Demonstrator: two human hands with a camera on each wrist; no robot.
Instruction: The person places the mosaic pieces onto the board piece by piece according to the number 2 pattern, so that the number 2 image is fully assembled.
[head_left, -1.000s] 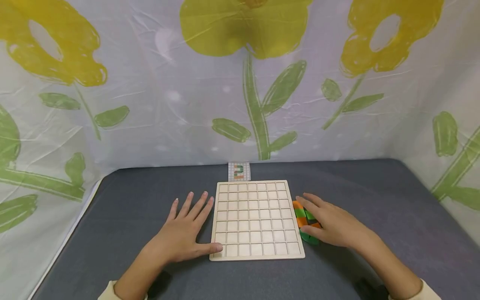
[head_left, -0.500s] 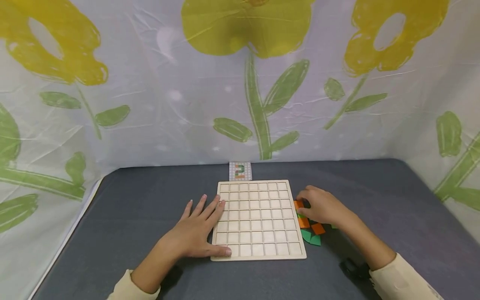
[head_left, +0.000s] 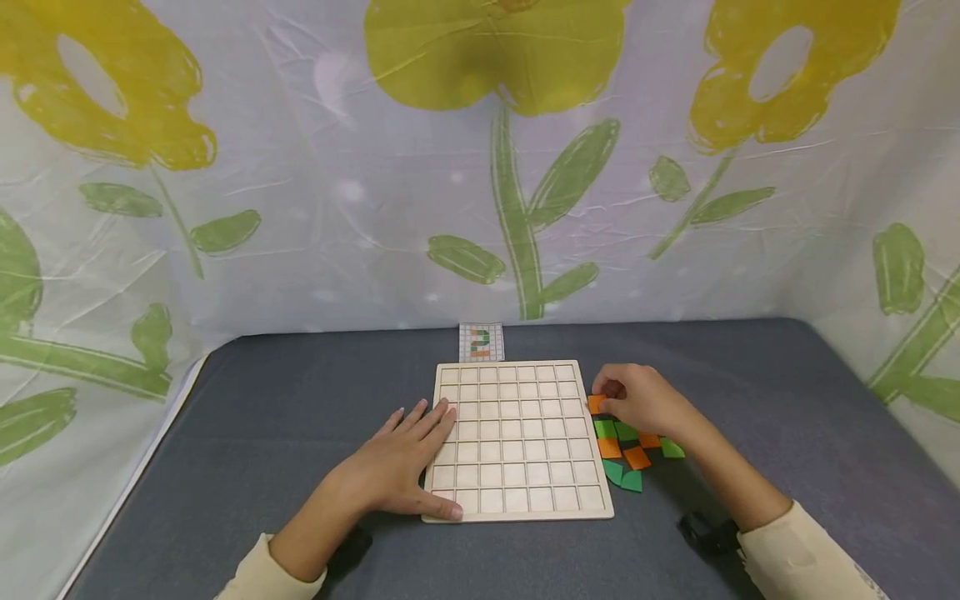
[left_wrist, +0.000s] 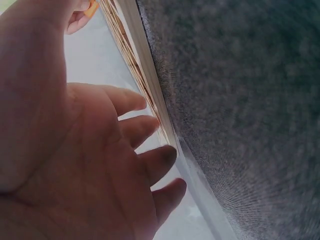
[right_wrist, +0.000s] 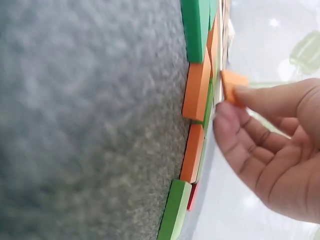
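A pale wooden grid board [head_left: 522, 451] lies flat on the dark table. My left hand [head_left: 399, 472] rests at its left edge, fingers spread, thumb on the lower left corner. At the board's right side, my right hand [head_left: 647, 403] pinches an orange square tile [right_wrist: 233, 85] between thumb and fingers, lifted above the other pieces in the right wrist view. Loose tiles sit just below that hand: a light green tile [head_left: 604, 429], an orange tile [head_left: 609, 448], a dark green curved tile [head_left: 632, 481] and several more. In the left wrist view, my fingertips [left_wrist: 165, 155] meet the board's edge.
Behind the board stands a small card [head_left: 482, 342] with a grid and a green and orange figure. A white cloth [head_left: 337, 208] with yellow flowers hangs at the back of the table [head_left: 750, 400]. A black wrist device [head_left: 707, 533] shows under the right sleeve.
My right hand has come down on the tiles, spread them apart and picked up an orange one near the board's edge. My left hand has slid right onto the board.
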